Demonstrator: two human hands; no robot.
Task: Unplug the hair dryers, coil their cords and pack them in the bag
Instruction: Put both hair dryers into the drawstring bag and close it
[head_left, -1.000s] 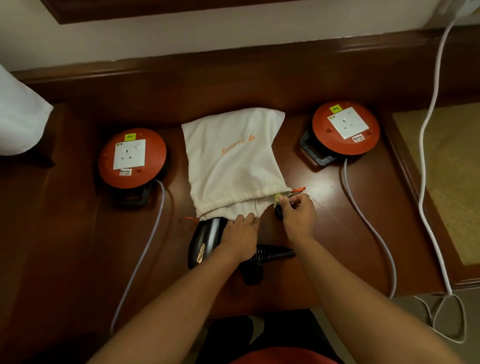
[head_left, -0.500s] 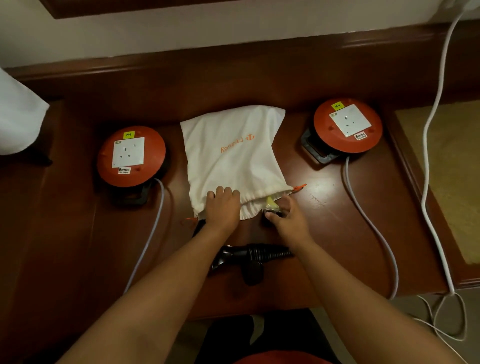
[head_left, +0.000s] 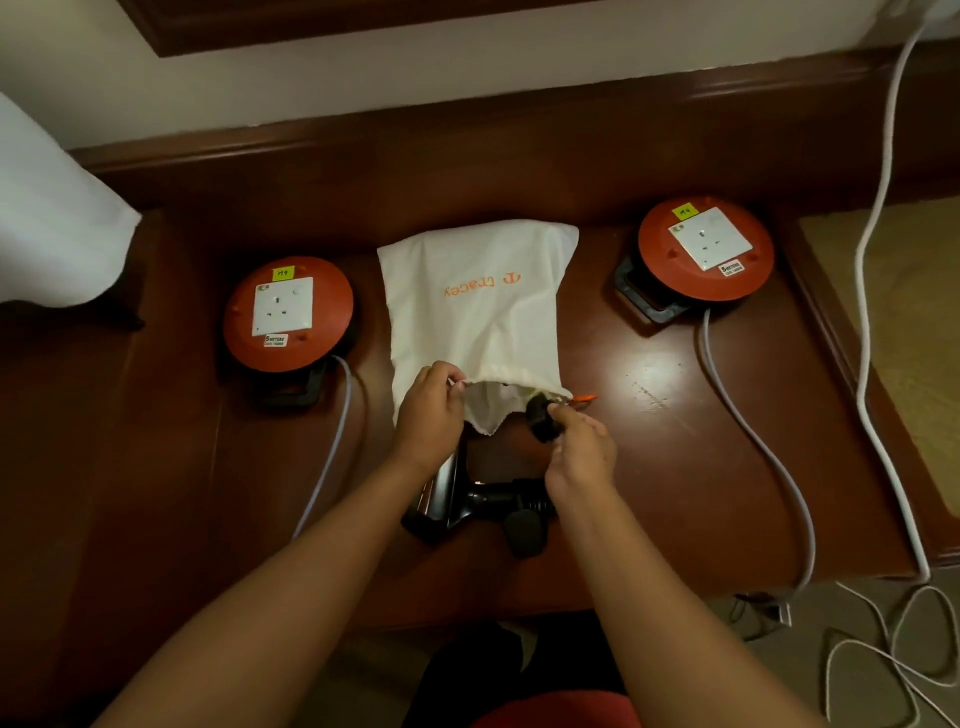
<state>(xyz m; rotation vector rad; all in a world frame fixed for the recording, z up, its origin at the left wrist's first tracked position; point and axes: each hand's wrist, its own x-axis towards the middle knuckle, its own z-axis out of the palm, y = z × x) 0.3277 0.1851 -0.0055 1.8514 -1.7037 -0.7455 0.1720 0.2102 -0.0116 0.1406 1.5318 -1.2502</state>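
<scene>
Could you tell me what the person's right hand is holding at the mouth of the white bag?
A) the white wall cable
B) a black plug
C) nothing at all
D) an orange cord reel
B: the right hand pinches a black plug just at the opening of the white bag, whose rim the left hand holds up.

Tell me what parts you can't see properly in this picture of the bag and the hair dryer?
All from the head view:
- Inside of the cloth bag: dark past its mouth, so its contents are hidden.
- Hair dryer: partly covered by the left hand and the right hand.
- White cable: cut off at the top edge.
- Label print on the left cable reel: too small to read.
</scene>
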